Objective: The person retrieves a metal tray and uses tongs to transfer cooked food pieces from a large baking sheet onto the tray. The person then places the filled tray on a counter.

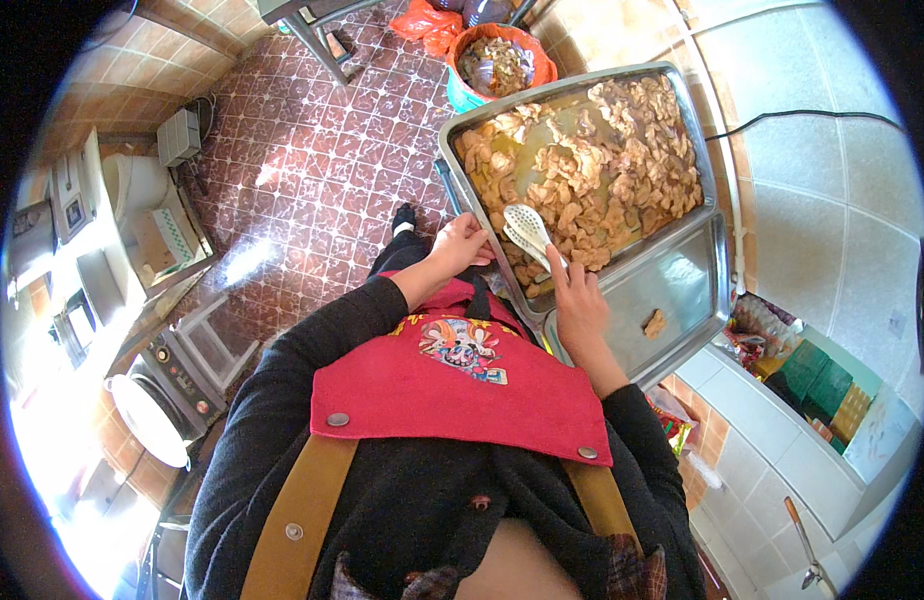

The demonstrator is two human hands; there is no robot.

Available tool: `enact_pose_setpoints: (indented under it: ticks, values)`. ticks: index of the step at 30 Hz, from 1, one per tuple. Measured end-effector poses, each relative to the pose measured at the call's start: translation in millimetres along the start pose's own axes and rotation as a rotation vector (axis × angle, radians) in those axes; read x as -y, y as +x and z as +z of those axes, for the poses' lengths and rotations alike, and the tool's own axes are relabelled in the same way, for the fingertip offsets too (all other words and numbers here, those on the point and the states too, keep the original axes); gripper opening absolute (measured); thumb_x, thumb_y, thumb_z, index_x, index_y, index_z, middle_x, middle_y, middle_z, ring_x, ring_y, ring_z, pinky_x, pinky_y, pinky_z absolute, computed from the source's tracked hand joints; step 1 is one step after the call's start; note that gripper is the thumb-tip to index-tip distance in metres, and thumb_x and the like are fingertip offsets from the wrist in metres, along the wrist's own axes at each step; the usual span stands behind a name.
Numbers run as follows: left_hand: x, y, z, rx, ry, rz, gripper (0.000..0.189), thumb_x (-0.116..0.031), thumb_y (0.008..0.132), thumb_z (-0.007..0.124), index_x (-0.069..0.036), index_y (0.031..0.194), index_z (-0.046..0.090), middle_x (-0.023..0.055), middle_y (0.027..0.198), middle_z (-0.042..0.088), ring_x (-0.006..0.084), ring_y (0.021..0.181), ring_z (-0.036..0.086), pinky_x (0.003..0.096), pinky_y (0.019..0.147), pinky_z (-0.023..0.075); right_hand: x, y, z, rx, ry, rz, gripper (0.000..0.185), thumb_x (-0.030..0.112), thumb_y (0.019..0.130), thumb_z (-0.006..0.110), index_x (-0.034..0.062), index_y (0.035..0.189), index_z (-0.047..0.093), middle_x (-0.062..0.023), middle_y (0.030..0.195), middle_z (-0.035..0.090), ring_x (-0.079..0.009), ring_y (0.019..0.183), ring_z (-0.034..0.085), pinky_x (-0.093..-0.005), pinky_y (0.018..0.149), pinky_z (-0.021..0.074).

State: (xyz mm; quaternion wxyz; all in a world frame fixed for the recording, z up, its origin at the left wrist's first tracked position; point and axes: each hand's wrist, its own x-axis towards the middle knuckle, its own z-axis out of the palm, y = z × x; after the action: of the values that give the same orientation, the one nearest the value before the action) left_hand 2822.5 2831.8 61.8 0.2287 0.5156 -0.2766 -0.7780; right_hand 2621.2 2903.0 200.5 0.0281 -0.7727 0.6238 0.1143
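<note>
My right hand [582, 304] holds a pair of pale tongs [528, 227] with perforated, spoon-shaped heads. The heads lie over the near left corner of a large metal tray [657, 244]. Brown pieces of meat [574, 169], apparently chicken, sit in that tray in a thin brownish liquid. At the tray's left rim, my left hand [462, 244] has its fingers curled against the edge. A second, shallower metal tray [687, 274] adjoins the near side of the first, partly behind my right hand. A single brown piece [654, 323] rests in it.
Beyond the large tray, a bucket [462, 96] with an orange liner holds scraps, beside an orange plastic bag [424, 26]. A tiled wall [799, 172] with a pipe [724, 150] borders the right. Left are an open cabinet [161, 232] and a white pan [143, 412].
</note>
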Motion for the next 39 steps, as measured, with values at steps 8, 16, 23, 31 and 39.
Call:
enact_pose_setpoints:
  ticks: [8,16,23,31,39]
  values:
    - [-3,1,1,-0.010,-0.009,-0.017,0.015,-0.010,0.093,0.054,0.001,0.095,0.044,0.0170,0.087,0.064,0.0242,0.071,0.069,0.0323,0.056,0.0591,36,63,30,-0.159,0.003,0.027,0.063,0.011,0.081,0.054,0.0208,0.141,0.039,-0.0047,0.091,0.047,-0.0228,0.076,0.054,-0.0320,0.059,0.0503]
    - [2,3,-1,0.019,-0.029,0.003,0.014,-0.010,0.093,0.053,0.001,0.093,0.044,0.0168,0.082,0.065,0.0230,0.070,0.068,0.0323,0.056,0.0586,58,120,29,-0.074,0.370,0.283,0.076,0.009,0.082,0.060,0.0200,0.148,0.023,-0.0147,0.105,0.048,-0.0358,0.087,0.059,-0.0440,0.069,0.0506]
    - [-1,2,-4,0.053,0.017,-0.020,0.014,-0.011,0.095,0.051,0.001,0.098,0.043,0.0181,0.090,0.065,0.0257,0.076,0.068,0.0349,0.063,0.0600,39,138,48,-0.123,0.504,0.449,0.087,0.014,0.081,0.067,0.0220,0.150,0.013,-0.0176,0.110,0.048,-0.0383,0.089,0.059,-0.0473,0.073,0.0483]
    - [-6,0,-3,0.079,0.023,-0.044,0.015,-0.012,0.096,0.051,0.001,0.100,0.044,0.0163,0.094,0.064,0.0249,0.078,0.069,0.0332,0.063,0.0597,-51,143,93,-0.232,0.748,0.778,0.090,0.020,0.078,0.071,0.0116,0.149,0.016,-0.0237,0.117,0.053,-0.0369,0.099,0.057,-0.0470,0.087,0.0451]
    - [-16,-5,-1,0.071,0.025,-0.066,0.015,-0.011,0.096,0.050,0.000,0.105,0.045,0.0151,0.097,0.062,0.0248,0.080,0.068,0.0331,0.065,0.0598,-2,59,19,-0.081,0.833,0.538,0.094,0.013,0.072,0.074,0.0068,0.148,0.020,-0.0180,0.098,0.055,-0.0285,0.089,0.058,-0.0426,0.074,0.0461]
